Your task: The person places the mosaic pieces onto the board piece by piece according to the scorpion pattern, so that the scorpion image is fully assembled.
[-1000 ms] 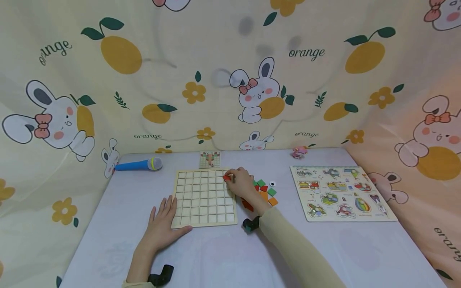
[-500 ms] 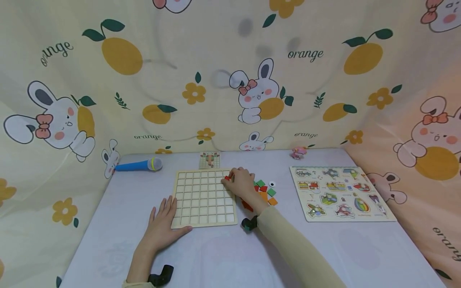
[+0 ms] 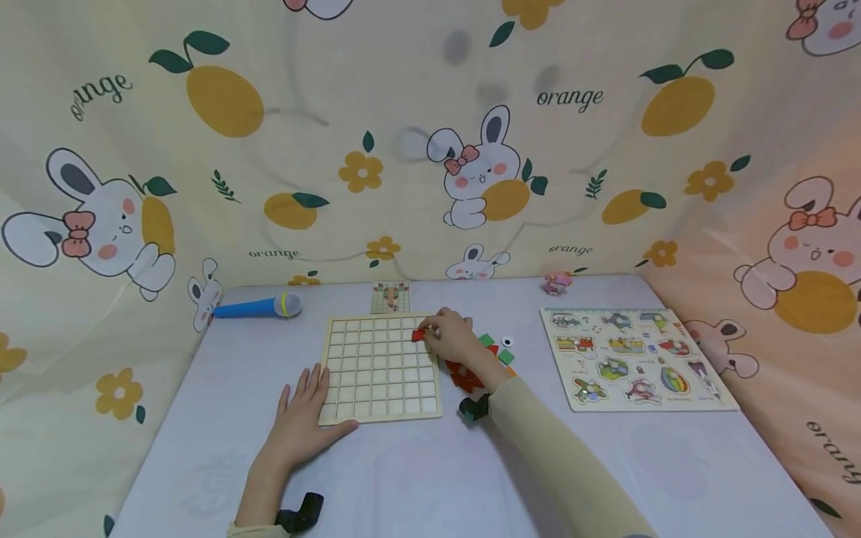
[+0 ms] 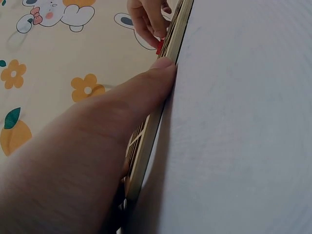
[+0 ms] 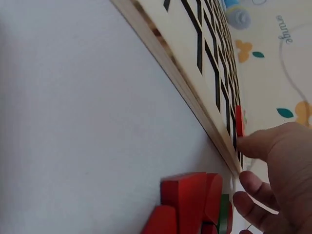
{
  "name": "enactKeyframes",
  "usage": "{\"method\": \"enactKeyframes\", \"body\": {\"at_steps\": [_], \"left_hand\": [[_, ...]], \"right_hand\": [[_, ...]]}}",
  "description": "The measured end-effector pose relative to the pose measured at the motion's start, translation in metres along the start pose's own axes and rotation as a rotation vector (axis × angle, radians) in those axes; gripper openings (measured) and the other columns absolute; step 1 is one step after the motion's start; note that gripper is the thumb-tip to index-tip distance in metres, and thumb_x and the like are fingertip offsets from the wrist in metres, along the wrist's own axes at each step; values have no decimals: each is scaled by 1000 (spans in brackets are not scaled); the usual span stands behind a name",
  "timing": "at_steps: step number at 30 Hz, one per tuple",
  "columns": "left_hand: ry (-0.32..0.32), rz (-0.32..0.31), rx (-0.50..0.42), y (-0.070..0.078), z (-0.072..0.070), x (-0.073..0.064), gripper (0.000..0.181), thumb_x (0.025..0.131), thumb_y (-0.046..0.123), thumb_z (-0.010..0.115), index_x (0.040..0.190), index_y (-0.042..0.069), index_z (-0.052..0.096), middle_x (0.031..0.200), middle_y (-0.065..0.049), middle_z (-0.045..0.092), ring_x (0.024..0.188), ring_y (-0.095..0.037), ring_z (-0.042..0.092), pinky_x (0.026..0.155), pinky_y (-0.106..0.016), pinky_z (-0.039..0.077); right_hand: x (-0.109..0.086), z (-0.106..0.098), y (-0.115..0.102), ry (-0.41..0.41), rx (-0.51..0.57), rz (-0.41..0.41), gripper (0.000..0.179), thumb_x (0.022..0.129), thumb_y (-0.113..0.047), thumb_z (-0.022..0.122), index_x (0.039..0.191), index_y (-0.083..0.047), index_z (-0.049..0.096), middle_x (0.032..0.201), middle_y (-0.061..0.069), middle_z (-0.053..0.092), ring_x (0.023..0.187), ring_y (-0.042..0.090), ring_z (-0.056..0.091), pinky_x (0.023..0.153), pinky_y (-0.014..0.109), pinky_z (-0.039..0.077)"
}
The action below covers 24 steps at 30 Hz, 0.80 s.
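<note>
Red piece (image 3: 418,335) is at the upper right of the grid board (image 3: 381,420), held by my right hand (image 3: 452,340); fingers on the far side partly hidden, but thumb and fingertips look nearly closed in a pinch on its right end. Change vs half a second ago: it's crept a little left, more red shows past my fingertips, and my forearm has swung slightly right, exposing more of the loose red pieces (image 3: 466,377) beside the board. Left hand (image 3: 306,412) unchanged: fingers extended along the left edge, thumb against the near edge, board hasn't slid. My read: this is alignment over a cell, not carrying any more. Can't confirm it's seated; right wrist view shows it edge-on with my thumb at its end, so which cell and whether it's flat, can't tell. Visible cells have no other piece in them, so it's early. Pattern card (image 3: 390,297) sits just behind the board, too small to read properly. Risk I'd flag: piece catching on a divider and tilting.
</note>
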<state>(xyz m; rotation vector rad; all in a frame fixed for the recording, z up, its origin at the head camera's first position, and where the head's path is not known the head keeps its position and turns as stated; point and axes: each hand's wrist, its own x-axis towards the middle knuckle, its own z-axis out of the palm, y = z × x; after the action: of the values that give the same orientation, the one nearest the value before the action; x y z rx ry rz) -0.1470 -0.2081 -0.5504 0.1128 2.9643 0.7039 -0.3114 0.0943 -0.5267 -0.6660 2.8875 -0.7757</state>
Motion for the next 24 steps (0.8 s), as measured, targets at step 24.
{"method": "enactKeyframes", "body": {"at_steps": [24], "left_hand": [[1,6,6,-4,3,2,125,85,78,69,167,-1,19,177,-20,9,164,-44,4,128,-69,-2]], "right_hand": [[0,7,5,53,20,3,27,102,-30,72,127,-24,77,113,10,66,106,28,59,86,51,37]]}}
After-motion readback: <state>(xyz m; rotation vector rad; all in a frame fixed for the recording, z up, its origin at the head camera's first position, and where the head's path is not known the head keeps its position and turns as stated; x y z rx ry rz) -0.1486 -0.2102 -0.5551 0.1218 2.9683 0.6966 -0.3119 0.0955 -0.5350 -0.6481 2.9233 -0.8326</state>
